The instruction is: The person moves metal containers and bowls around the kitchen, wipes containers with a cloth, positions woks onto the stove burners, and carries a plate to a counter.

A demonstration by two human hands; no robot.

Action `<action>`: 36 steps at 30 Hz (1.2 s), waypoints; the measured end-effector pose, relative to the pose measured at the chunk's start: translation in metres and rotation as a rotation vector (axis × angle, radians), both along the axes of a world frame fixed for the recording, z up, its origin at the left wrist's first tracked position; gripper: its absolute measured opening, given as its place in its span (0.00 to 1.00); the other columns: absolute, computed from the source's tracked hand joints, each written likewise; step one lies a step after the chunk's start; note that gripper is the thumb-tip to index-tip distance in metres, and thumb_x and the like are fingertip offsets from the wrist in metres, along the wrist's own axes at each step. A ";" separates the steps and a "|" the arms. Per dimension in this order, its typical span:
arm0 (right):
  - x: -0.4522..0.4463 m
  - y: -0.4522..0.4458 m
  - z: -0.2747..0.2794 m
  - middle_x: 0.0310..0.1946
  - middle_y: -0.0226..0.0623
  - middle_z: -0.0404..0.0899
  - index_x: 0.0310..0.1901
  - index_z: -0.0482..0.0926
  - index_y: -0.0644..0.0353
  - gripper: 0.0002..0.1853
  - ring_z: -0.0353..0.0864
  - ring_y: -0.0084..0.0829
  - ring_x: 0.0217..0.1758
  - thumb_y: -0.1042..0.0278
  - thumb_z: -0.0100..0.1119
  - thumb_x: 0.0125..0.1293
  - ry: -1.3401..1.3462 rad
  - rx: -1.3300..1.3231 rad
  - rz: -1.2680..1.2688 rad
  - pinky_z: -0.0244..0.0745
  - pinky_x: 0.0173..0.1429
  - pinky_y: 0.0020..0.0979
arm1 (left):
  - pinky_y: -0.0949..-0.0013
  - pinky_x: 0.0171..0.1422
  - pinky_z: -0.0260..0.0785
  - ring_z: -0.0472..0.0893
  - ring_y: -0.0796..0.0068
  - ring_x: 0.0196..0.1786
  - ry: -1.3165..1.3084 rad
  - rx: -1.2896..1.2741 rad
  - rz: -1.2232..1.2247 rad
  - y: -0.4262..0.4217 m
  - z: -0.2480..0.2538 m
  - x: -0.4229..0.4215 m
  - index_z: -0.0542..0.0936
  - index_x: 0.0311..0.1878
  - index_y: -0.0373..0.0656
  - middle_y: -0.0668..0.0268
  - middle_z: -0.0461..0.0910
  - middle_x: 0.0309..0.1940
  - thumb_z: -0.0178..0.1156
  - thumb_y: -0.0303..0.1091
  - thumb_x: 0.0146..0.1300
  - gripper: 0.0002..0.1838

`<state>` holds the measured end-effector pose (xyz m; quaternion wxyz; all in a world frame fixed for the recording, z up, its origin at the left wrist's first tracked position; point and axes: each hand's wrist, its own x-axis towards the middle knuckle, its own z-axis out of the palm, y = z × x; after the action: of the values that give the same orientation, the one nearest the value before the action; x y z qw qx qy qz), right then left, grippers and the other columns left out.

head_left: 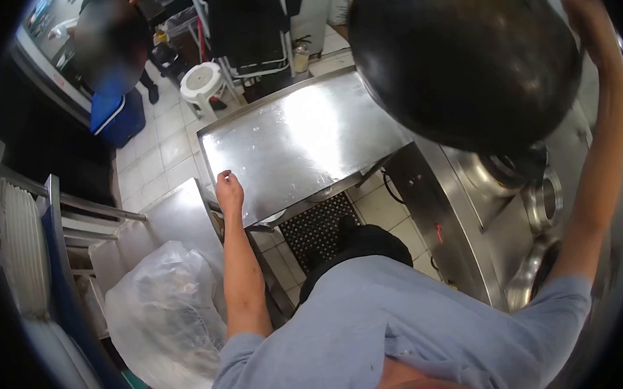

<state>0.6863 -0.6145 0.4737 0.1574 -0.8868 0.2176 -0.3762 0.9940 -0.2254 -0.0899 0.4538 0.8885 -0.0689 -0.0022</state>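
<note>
A big, dark, round wok (466, 59) is raised at the upper right, above the stove side. My right hand (588, 21) grips it at its right edge; the fingertips are partly hidden or blurred. Below the wok is a steel burner ring (548, 200). My left hand (230, 192) is over the left end of the shiny steel table (274, 154), its fingers curled in and nothing visible in them. Whether that hand touches the table I cannot tell.
A clear plastic bag (166, 315) sits on the left counter, beside stacked white plates (22, 245). Behind the table are a white stool (202, 84), a blue cooler (117, 120) and another person (110, 46). A black perforated mat (317, 229) lies underfoot.
</note>
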 end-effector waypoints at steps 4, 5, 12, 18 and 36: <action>0.144 0.024 -0.029 0.26 0.36 0.82 0.34 0.84 0.65 0.15 0.75 0.29 0.24 0.59 0.58 0.62 -0.041 0.028 0.060 0.71 0.32 0.35 | 0.55 0.55 0.68 0.77 0.48 0.48 -0.150 0.193 0.181 0.025 -0.032 0.048 0.74 0.57 0.35 0.45 0.76 0.44 0.49 0.37 0.65 0.21; 0.178 0.028 -0.045 0.29 0.36 0.83 0.37 0.84 0.66 0.15 0.76 0.29 0.27 0.60 0.58 0.62 -0.062 0.057 0.156 0.72 0.34 0.33 | 0.55 0.56 0.67 0.76 0.48 0.49 -0.186 0.212 0.248 0.024 -0.028 0.057 0.73 0.57 0.34 0.44 0.75 0.47 0.49 0.37 0.65 0.21; 0.407 -0.073 -0.200 0.39 0.43 0.83 0.43 0.84 0.59 0.18 0.81 0.28 0.43 0.53 0.61 0.61 0.414 0.280 0.467 0.73 0.49 0.28 | 0.51 0.56 0.66 0.74 0.41 0.50 -0.144 0.656 0.184 0.031 -0.106 0.151 0.69 0.61 0.31 0.40 0.73 0.47 0.45 0.40 0.69 0.24; 0.565 -0.146 -0.460 0.28 0.51 0.82 0.31 0.83 0.66 0.18 0.82 0.46 0.32 0.56 0.65 0.53 0.547 0.310 0.710 0.76 0.39 0.41 | 0.49 0.54 0.65 0.74 0.41 0.47 -0.097 0.640 0.213 0.022 -0.139 0.165 0.74 0.56 0.31 0.42 0.77 0.40 0.38 0.39 0.73 0.23; 0.713 -0.032 -0.807 0.35 0.51 0.82 0.36 0.84 0.62 0.19 0.82 0.51 0.43 0.52 0.60 0.56 1.085 0.255 0.948 0.76 0.50 0.44 | 0.62 0.54 0.67 0.76 0.55 0.46 0.126 0.500 0.453 -0.009 -0.098 0.175 0.73 0.61 0.36 0.51 0.78 0.43 0.36 0.41 0.76 0.23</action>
<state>1.3993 -0.6467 -0.3329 0.2756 -0.9219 -0.1002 0.2531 1.1688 -0.2341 -0.1874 0.2145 0.9630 0.1609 0.0268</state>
